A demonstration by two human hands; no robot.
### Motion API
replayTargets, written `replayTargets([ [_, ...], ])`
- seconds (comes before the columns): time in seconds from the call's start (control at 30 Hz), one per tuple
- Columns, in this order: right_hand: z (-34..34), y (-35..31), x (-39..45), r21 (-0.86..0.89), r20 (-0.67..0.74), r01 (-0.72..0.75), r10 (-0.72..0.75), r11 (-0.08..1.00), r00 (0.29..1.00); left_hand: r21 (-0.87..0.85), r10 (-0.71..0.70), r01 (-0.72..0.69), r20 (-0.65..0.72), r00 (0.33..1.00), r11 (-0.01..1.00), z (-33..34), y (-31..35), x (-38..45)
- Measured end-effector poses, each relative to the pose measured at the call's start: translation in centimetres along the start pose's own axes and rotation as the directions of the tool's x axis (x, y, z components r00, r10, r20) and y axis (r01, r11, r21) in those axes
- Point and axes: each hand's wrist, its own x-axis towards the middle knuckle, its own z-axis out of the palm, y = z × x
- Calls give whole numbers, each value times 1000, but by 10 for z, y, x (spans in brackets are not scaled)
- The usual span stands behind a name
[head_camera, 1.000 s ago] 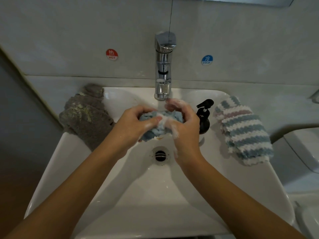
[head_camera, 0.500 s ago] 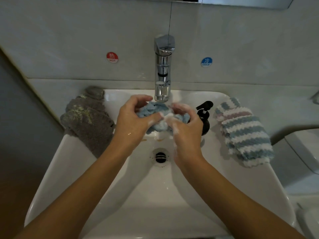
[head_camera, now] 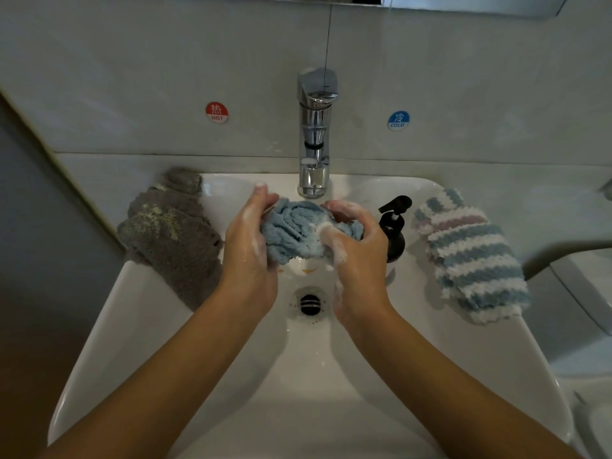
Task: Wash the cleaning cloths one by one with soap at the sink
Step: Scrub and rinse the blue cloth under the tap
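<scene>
The blue cloth [head_camera: 299, 231] is bunched into a ball between your two hands, held over the back half of the sink [head_camera: 231, 376], just in front of the tap [head_camera: 314, 140] and above the drain [head_camera: 310, 304]. Your left hand [head_camera: 250, 250] grips its left side, fingers curled over the top and thumb pressed in from below. Your right hand [head_camera: 359, 250] grips the right side, fingers wrapped over the far edge and thumb dug into the front of the cloth. Both hands carry white suds, thickest on your right thumb and along the heel of your right palm; a patch of foam also sits on the cloth where that thumb presses.

A grey cloth [head_camera: 172, 233] lies draped over the sink's left rim near the back-left corner, its lower end hanging into the bowl, with pale flecks on its top. A striped cloth [head_camera: 470, 256], blue, white and a band of pink, lies over the right rim toward the back-right corner. A black pump bottle [head_camera: 394, 230] stands inside the bowl just beside your right hand, between it and the striped cloth.

On the wall behind, a red HOT sticker [head_camera: 217, 112] sits left of the tap and a blue COLD sticker [head_camera: 398, 120] right of it. You cannot tell whether water is running.
</scene>
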Motion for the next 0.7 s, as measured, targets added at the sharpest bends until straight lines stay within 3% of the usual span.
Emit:
replayTargets([
  [0.33, -3, 3, 3, -17, -41, 25, -26, 1000, 999, -113, -190, 212, 176, 966, 971, 1, -3, -5],
  [0.57, -2, 4, 5, 158, 7, -111, 112, 981, 994, 200, -29, 0, 142, 989, 980, 0, -11, -10],
  [0.7, -3, 6, 3, 150, 31, -164, 162, 975, 986, 265, 2, -48, 172, 985, 963, 2, -16, -16],
])
